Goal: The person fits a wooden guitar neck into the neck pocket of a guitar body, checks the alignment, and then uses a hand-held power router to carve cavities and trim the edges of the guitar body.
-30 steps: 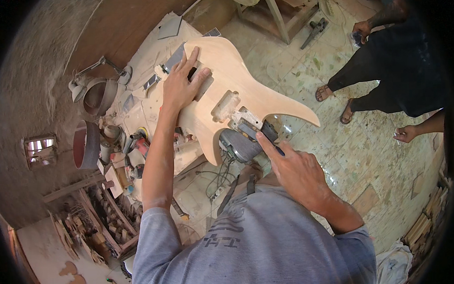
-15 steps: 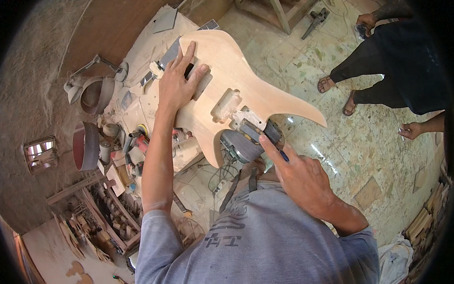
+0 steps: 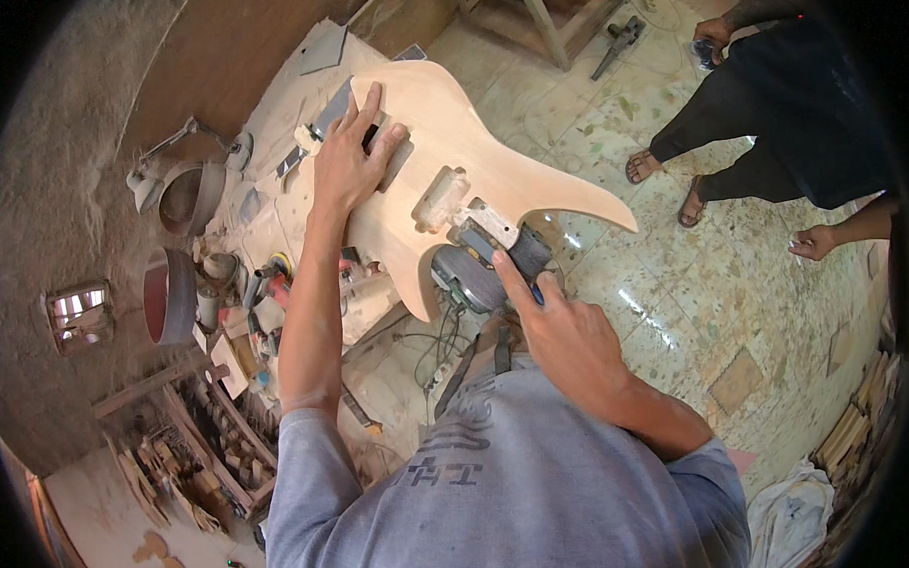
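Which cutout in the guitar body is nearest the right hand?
The end cutout between the horns; the middle cutout and far cutout by the left hand lie farther off.

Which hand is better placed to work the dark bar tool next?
Likely the right hand: its fingers are on the dark bar tool, while the left hand rests spread on the pale wooden guitar body.

The guitar body [image 3: 444, 139] is showing pale cream; at six o'clock, the shirt [image 3: 551, 481] is showing grey with dark print [image 3: 465, 474].
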`<state>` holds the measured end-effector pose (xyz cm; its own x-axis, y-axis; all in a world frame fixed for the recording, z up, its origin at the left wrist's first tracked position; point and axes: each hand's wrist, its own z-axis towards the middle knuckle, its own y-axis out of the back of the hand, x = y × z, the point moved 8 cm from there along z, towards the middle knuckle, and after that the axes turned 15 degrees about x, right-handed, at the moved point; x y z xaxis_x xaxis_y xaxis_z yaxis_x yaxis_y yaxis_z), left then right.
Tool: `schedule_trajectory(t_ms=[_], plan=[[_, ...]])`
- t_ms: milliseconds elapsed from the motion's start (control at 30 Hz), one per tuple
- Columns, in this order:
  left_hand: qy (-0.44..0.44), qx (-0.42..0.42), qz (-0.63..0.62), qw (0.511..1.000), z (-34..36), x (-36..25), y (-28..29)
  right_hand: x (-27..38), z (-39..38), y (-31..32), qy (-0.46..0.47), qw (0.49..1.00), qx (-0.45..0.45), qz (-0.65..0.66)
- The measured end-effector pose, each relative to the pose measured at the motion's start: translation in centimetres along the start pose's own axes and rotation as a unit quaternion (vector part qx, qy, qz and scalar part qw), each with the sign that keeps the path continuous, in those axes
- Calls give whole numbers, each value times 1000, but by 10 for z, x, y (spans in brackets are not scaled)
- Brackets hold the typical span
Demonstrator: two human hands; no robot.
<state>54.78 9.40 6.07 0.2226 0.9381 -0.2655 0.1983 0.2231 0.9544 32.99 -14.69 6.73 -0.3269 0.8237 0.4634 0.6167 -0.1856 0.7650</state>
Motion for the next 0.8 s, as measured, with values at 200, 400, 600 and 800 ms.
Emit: schedule_trajectory(t_ms=[200,400,600,800], plan=[[-15,-53,-24,998,-8,3,8,-13,-3,2,21,988,-25,149],[-200,-104,-70,972,-64,-48,19,-40,-27,8,16,940,-32,339],[-278,22,41,959,-117,-121,-2,-44,-37,3,-2,874,53,484],[-310,23,99,945,-117,-125,-13,-43,-35,7,21,865,23,502]])
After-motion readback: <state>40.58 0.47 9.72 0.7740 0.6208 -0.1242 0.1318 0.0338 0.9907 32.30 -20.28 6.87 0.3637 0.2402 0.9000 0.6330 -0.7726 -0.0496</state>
